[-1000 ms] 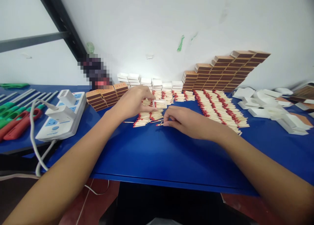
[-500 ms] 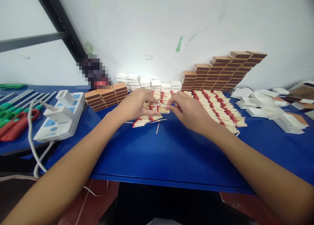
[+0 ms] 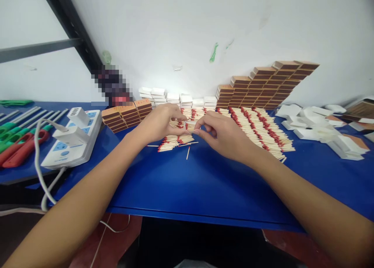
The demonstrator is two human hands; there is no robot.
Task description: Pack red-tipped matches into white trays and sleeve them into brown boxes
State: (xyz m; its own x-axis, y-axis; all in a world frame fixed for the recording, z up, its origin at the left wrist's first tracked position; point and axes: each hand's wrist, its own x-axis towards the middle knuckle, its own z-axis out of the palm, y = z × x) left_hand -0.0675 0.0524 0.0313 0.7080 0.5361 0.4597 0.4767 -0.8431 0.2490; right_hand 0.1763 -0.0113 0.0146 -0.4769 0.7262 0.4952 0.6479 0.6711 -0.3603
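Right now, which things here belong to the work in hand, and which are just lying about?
Likely in the work:
white tray in the left hand
matches
white box stacks
brown matchboxes
white card pieces

Apparently just lying about:
power strip
white plugs
red- and green-handled tools

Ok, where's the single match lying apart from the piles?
In the head view, the single match lies near centre on the blue tabletop, in front of the leftmost match pile, below and left of the right hand.

Free room over the near blue tabletop, with spread matches and stacked matchboxes as obstacles behind.
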